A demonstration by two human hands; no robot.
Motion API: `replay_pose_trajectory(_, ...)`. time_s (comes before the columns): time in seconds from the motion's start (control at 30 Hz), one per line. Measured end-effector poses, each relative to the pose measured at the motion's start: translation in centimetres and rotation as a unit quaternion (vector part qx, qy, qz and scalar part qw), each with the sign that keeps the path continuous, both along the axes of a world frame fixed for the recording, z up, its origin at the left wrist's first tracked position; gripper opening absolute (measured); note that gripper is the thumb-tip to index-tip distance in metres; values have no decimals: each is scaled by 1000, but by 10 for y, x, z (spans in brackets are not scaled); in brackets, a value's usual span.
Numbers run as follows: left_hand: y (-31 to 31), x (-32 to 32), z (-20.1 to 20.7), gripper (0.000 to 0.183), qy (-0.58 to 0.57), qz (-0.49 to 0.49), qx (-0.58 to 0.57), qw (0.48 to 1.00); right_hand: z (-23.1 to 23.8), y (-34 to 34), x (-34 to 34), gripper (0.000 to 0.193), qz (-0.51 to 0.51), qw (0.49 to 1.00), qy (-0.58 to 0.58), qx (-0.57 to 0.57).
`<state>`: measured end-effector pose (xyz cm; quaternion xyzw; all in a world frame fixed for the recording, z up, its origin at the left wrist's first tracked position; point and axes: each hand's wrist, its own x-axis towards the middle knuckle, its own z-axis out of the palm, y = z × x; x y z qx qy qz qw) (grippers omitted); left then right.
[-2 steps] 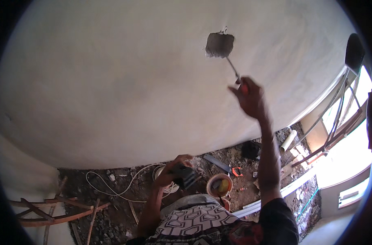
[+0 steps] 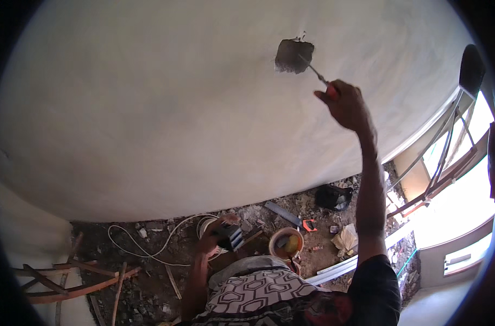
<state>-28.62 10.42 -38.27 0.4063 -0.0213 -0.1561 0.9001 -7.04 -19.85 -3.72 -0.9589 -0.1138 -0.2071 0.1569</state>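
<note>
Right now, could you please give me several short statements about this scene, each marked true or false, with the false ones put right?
1. The right hand holds a slim tool with a red handle. True.
2. The left hand is empty. False: it holds a dark block.
3. In this view, the slim tool's far end overlaps the dark patch in the wall. True.
4. The saw stands inside the bucket. False: it lies on the ground beside the bucket.
5. The pale cable is stretched out straight. False: it lies in loops on the ground.
6. The saw's handle is orange. True.
</note>
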Motion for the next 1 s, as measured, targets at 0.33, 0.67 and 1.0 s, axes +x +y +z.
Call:
replay_pose_trajectory(0.33, 58, -84, -132, 38, 132, 164, 170, 963, 47, -10, 31, 46, -38, 994, -2, -100)
replay_pose_trajectory(0.67, 60, -74, -114, 35, 56, 169, 371, 911, 58, -17, 28, 49, -54, 986, 16, -156)
replay_pose_trajectory(1.0, 43, -78, -110, 32, 208, 169, 50, 962, 54, -24, 33, 48, 17, 983, -53, -175)
